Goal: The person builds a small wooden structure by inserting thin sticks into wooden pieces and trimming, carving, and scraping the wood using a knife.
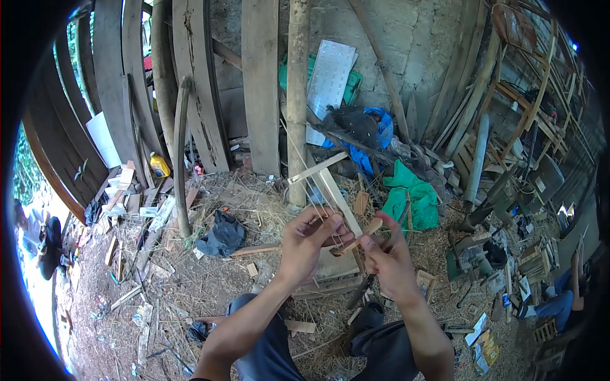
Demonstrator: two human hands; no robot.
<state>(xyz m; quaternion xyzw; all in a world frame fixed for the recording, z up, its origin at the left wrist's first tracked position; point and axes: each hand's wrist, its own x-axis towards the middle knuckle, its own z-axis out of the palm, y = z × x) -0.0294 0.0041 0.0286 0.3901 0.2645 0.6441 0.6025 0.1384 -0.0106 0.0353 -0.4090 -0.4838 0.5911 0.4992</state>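
A light wooden frame (338,198) is held up in front of me, with a long bar and a thin crosspiece (318,168) at its far end. My left hand (309,241) is closed around the near part of this frame, and several thin strands run past its fingers. A short wooden piece (370,227) crosses the bar's near end. My right hand (391,263) pinches that short piece between thumb and fingers. Exactly how the parts join is hidden by the fingers. Below the hands, a dark elongated object (360,292) lies near my shoe.
Wood chips and scraps litter the ground. A wooden post (297,101) stands just beyond the frame. Around it lie a green plastic sheet (413,200), a black plastic bag (222,233) and a yellow container (159,166). Other people sit at far left (47,244) and far right (553,305).
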